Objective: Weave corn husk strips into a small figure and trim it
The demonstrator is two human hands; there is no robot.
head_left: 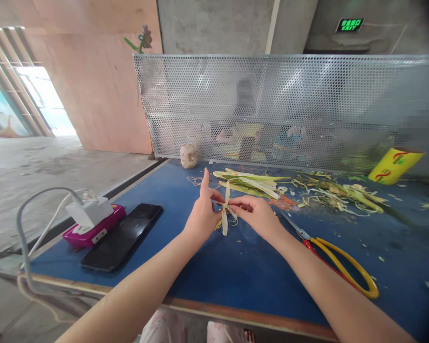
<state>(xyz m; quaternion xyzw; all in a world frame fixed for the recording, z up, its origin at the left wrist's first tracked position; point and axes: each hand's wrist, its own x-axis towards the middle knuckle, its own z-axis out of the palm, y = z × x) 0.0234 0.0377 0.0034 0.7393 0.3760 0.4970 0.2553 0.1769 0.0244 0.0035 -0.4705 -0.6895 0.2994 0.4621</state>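
Both hands meet over the middle of the blue table (pixel 214 271). My left hand (pixel 201 213) pinches a small woven piece of pale leaf strips (pixel 226 212), its index finger pointing up. My right hand (pixel 258 212) pinches the same piece from the other side, fingers curled around a strip. Loose strip ends hang down from the piece between the two hands.
A pile of green-yellow leaf strips (pixel 252 183) and scraps (pixel 338 194) lies behind the hands. Yellow-handled scissors (pixel 338 259) rest at the right. A black phone (pixel 123 242) and a pink power strip with a charger (pixel 91 219) sit at the left. A perforated metal screen (pixel 289 105) backs the table, with a yellow roll (pixel 393 164) and a pale ball (pixel 188 156).
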